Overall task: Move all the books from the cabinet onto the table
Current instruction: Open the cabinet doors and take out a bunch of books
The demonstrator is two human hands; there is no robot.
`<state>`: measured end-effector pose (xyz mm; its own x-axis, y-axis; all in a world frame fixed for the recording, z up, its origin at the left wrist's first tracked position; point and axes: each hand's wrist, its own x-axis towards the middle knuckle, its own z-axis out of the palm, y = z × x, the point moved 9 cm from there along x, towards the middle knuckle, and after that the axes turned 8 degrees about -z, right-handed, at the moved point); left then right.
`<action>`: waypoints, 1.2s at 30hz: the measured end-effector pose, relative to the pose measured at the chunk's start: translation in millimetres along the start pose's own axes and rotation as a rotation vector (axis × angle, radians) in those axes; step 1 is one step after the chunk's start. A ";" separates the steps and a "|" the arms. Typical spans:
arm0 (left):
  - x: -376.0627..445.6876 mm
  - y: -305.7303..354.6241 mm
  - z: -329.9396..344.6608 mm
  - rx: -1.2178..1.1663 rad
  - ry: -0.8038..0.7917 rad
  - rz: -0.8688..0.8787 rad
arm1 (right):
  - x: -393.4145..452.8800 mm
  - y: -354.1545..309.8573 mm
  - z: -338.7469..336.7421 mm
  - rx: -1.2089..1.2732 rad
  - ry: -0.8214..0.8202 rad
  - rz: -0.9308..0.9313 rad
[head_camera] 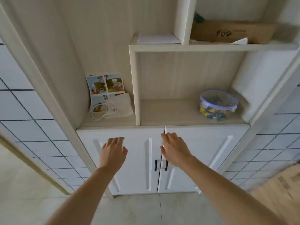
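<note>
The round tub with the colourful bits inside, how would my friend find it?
Find the two white cabinet doors with black handles. The open shelf just above them has the round clear tub at its right end. It is the only see-through thing there, with a purple-rimmed lid and colourful bits inside.

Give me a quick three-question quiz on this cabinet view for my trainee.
1. True or false: both lower cabinet doors are wide open.
2. What sits on the open shelf right of the divider? A) clear tub with blue-rimmed lid B) kettle C) shoes
3. Which hand is at the inner edge of the right door?

Key:
1. False; they look closed or barely ajar.
2. A, the tub.
3. The right hand; the left hand hovers before the left door.
</note>
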<state>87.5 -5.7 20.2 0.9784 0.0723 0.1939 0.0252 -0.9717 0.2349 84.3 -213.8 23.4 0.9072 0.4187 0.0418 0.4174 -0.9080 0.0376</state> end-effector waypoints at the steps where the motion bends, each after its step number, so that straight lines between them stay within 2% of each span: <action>1: 10.3 1.4 8.4 -0.029 -0.018 0.009 | 11.1 4.3 6.7 -0.001 -0.010 0.022; 7: 56.6 28.7 63.7 -0.030 -0.068 0.130 | 57.7 31.9 43.7 -0.032 -0.079 0.107; 11: 68.8 41.4 85.1 0.088 -0.095 0.138 | 68.8 46.3 49.8 -0.047 -0.029 0.087; 14: 72.2 47.8 87.5 0.158 -0.092 0.112 | 71.8 44.7 48.8 0.034 -0.015 0.035; 21: 62.0 47.0 81.3 0.183 -0.127 0.043 | 74.0 37.3 34.3 0.057 -0.037 -0.050; 25: 45.0 43.0 77.5 0.185 -0.129 0.072 | 57.0 31.0 27.8 0.172 -0.119 -0.074; 33: -18.6 16.6 56.7 -0.031 -0.021 0.138 | 29.8 -5.6 38.5 0.585 -0.327 -0.041; 34: -21.9 8.6 45.4 -0.132 0.023 0.078 | 26.8 -17.3 39.1 0.600 -0.370 -0.065; 36: -26.5 -18.3 24.8 -0.426 0.120 -0.200 | 16.6 -40.1 41.8 0.604 -0.435 -0.127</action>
<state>66.3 4.6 -12.8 0.9318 0.2976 0.2077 0.0993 -0.7597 0.6427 84.9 -171.1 -19.1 0.7374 0.5899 -0.3289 0.3634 -0.7570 -0.5431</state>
